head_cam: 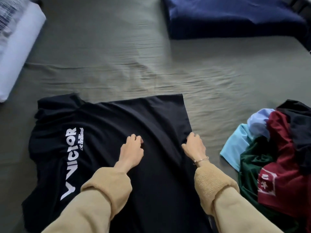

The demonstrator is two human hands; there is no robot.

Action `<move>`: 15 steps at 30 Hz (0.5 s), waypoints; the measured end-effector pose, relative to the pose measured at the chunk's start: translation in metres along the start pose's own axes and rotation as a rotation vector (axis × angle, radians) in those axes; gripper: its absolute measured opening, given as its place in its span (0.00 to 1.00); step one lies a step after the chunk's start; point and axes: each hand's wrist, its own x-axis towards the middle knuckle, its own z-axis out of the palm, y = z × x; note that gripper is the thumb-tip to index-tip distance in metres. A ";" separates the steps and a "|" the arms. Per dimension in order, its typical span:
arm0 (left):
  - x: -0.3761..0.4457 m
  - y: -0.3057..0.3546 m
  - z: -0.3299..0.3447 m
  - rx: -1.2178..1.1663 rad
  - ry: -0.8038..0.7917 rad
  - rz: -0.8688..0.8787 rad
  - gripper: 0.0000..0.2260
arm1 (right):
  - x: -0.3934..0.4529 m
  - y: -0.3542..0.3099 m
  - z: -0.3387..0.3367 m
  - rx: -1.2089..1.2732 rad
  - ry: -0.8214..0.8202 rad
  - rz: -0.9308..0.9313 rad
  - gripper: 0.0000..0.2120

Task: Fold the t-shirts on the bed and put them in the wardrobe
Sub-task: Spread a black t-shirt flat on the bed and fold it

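The right hand (195, 146) is pinching the black t-shirt (104, 148) at its edge, seemingly to fold it; beside that grip, the left hand (132, 150) is pressing down, fingers curled.

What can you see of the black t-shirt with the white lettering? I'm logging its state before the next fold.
The black t-shirt lies spread on the grey-green bed sheet, soft knit by its look, with white "VICTOR" print running sideways. Its collar points up-left and its right side looks folded to a straight edge. The left hand rests on its middle, fingers curled; the right hand grips its right edge.
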 end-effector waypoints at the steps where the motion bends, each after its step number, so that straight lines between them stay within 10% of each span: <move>1: 0.016 -0.006 -0.006 0.000 0.017 -0.019 0.14 | 0.016 -0.010 -0.002 0.003 0.020 -0.017 0.16; 15: 0.157 -0.043 -0.053 0.313 0.227 -0.015 0.18 | 0.171 -0.087 -0.037 0.219 0.172 -0.020 0.21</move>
